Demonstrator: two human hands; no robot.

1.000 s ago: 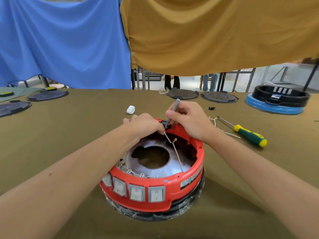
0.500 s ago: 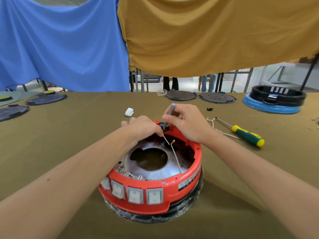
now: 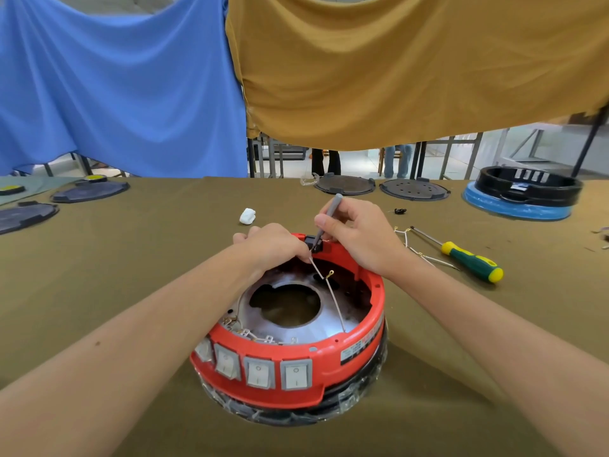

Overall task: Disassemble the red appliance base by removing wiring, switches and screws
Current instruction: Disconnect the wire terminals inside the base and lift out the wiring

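Right hand (image 3: 357, 239) grips a grey tool (image 3: 326, 222) on the red base's (image 3: 356, 344) far rim; left hand (image 3: 273, 242) beside it pinches a wire (image 3: 333, 298)

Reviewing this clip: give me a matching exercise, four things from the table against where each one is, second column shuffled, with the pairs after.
Things:
1. grey tool
2. green-handled screwdriver
3. white lump
4. rocker switches

Places:
A. near face of the red base
B. lying on the cloth, right of the base
C. held in the right hand
D. on the cloth beyond the left hand

Pairs: 1-C, 2-B, 3-D, 4-A
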